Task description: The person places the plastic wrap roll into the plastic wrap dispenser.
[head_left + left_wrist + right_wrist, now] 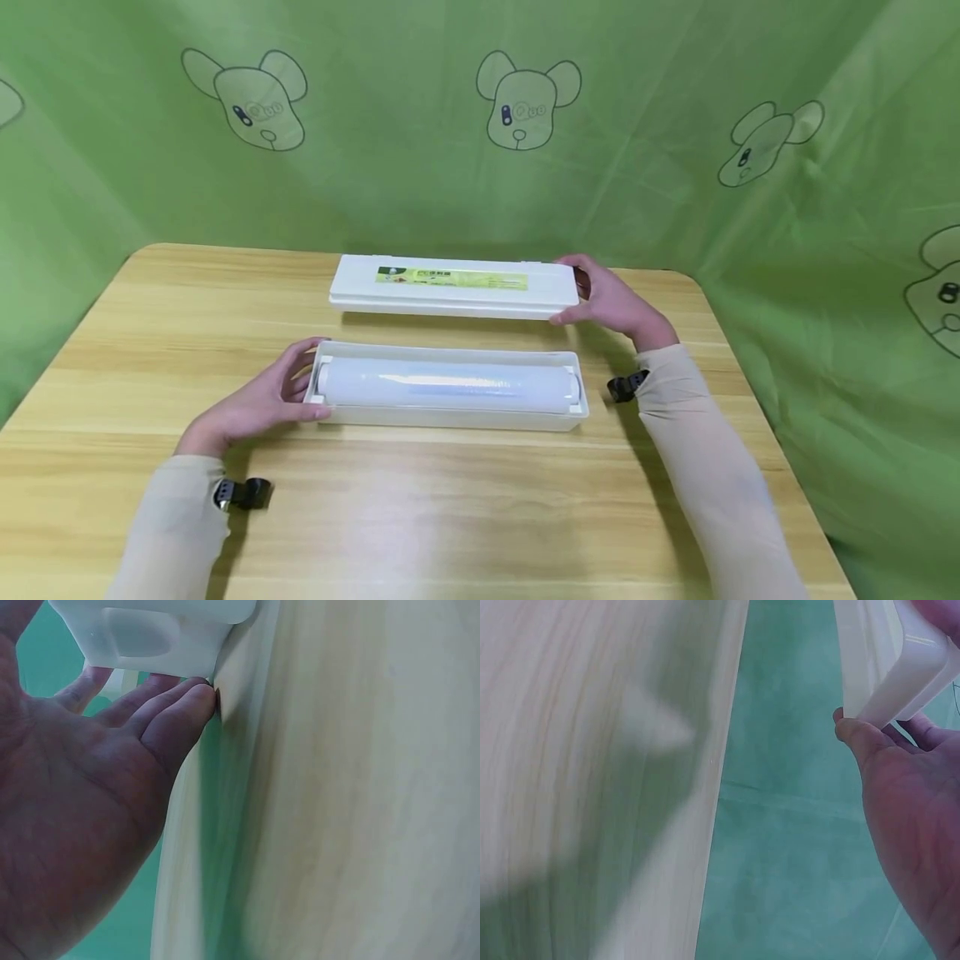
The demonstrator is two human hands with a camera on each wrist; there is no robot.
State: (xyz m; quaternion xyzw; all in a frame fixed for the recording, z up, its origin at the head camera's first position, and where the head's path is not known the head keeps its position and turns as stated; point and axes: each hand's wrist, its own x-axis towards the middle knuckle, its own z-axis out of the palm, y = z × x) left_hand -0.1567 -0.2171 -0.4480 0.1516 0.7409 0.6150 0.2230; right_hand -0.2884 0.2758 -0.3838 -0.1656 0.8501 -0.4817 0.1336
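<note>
In the head view a long white cling film box (450, 419) stands on the table, its top uncovered. Inside it lies a roll of cling film (450, 385) in clear, shiny wrap. My left hand (255, 407) grips the box's left end, thumb at the front corner and fingers behind. Beyond the box, my right hand (615, 298) holds the white lid (450, 302) by its right end, thumb at the front edge. A green and yellow label (450, 278) faces up on the lid. In the right wrist view the lid's corner (889, 682) sits between thumb and fingers.
The wooden table (420, 508) has rounded far corners. A green curtain (390, 183) with mouse-head drawings hangs behind it and along the sides. Each wrist wears a black strap with a small device, such as the left strap (243, 493).
</note>
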